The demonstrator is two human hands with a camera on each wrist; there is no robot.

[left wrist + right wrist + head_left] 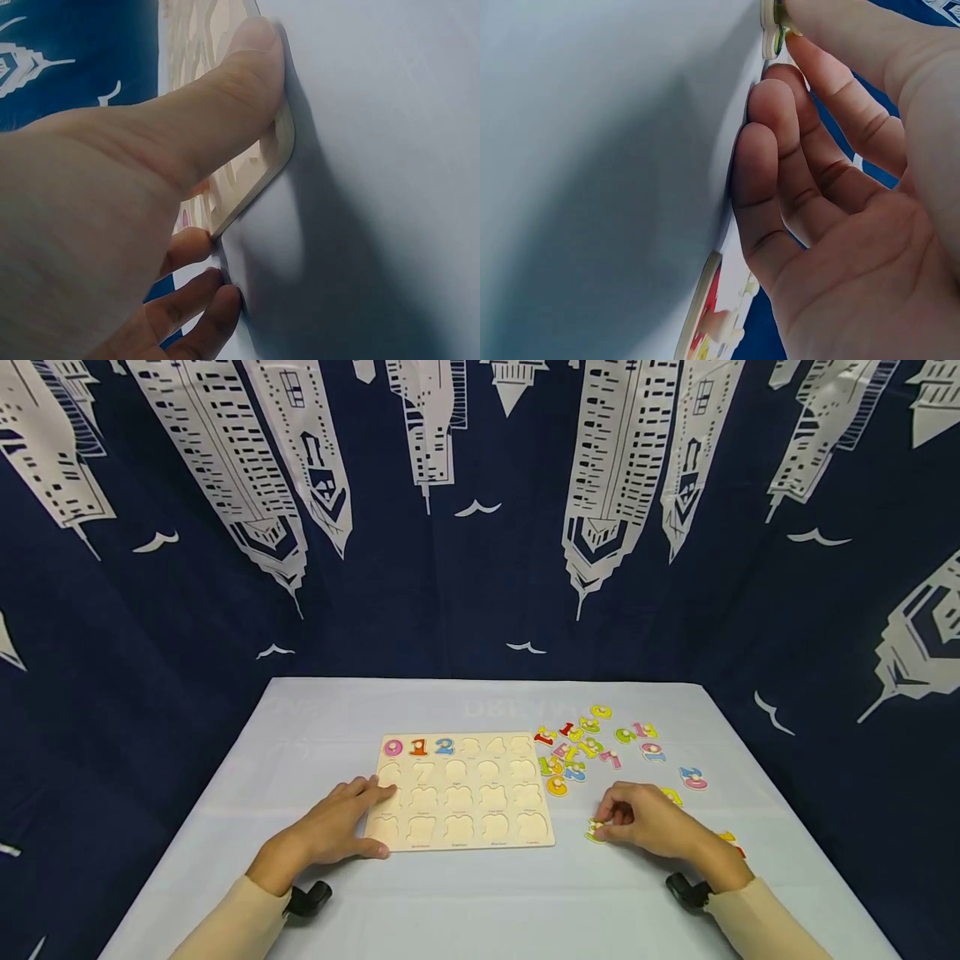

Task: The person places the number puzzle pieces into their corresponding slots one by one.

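Observation:
A pale wooden number puzzle board (480, 841) lies flat on the table, with the pink 0 (393, 747), orange 1 (418, 747) and blue 2 (445, 746) in its top row. My left hand (337, 825) rests at the board's left side; its thumb (251, 71) presses on the near corner, while some fingers touch the tabletop. Right of the board, my right hand (652, 822) pinches a small green and yellow number piece (595, 832) between thumb and index finger, low at the table. The fingers partly cover that piece (771, 34), so its number cannot be read.
Loose colourful number pieces (590, 746) lie in a cluster beyond my right hand, some close together. A blue and pink piece (693, 778) lies farther right. Another red and yellow piece (709, 319) is near my right wrist. A white cloth covers the table (480, 910); a dark blue patterned curtain (450, 585) hangs behind.

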